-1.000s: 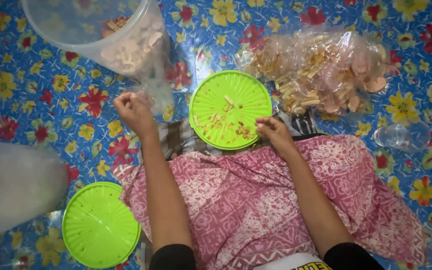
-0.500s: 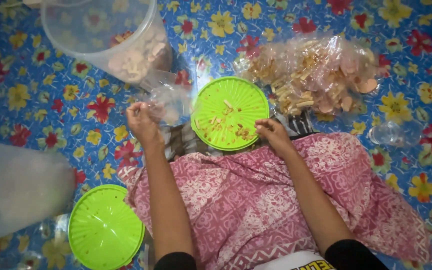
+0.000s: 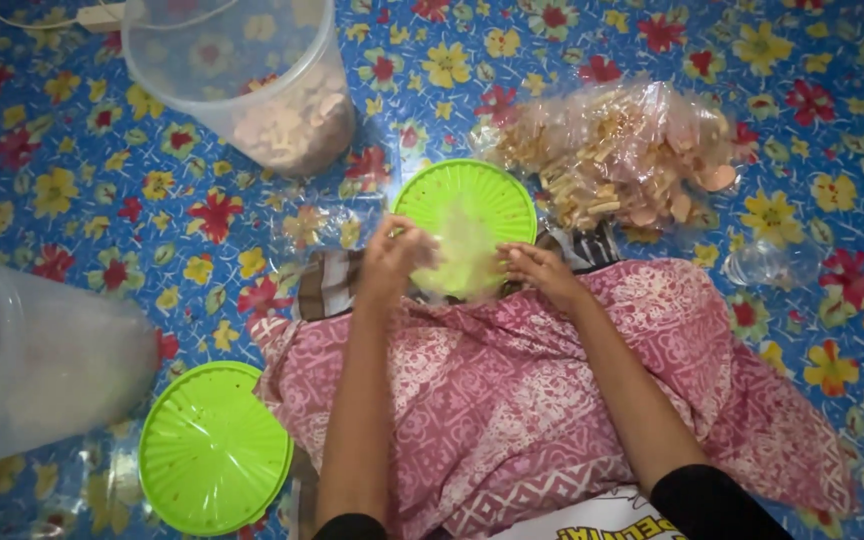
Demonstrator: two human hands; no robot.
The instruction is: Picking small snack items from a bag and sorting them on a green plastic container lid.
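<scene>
A round green lid [image 3: 472,195] with ribbed top lies on the floral mat just beyond my lap. Over its near half a small clear plastic bag [image 3: 464,258] shows as a pale blur. My left hand [image 3: 392,262] grips the bag's left side with curled fingers. My right hand [image 3: 544,272] meets the bag's right edge, fingers bent onto it. Both forearms reach out over a pink patterned cloth [image 3: 512,400] on my lap.
A large clear bag of crackers [image 3: 622,160] lies right of the lid. A clear tub with crackers [image 3: 252,80] stands at the back left, and another clear tub [image 3: 32,370] lies at the left edge. A second green lid [image 3: 214,450] sits near my left side.
My left hand came in from the left with the small clear bag and brought it over the green lid. My right hand stayed at the lid's near edge.
</scene>
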